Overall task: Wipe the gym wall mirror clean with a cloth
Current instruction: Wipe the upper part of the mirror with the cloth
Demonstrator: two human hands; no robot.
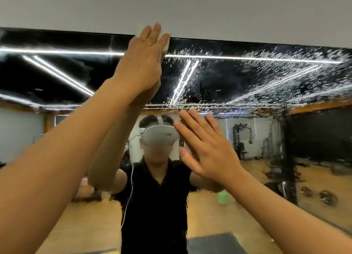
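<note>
Left hand (146,51), fingers straight, presses a white cloth (166,44) flat against the top edge of the large gym wall mirror (57,76), apparently to wipe its uppermost strip. Right hand (207,149), flat with fingers spread, rests on the glass, probably as a brace. Spray droplets (285,72) cover the upper right. The reflection shows a wooden gym floor (85,225).

Bright, even light; ceiling strips (228,56) glare; edges bow.

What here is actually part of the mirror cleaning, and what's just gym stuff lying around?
In use: white cloth, left hand pressing it, right hand flat on the glass, wet mirror.
Lying about, seen reflected: green bottle, weights, exercise machine, floor mat.
</note>
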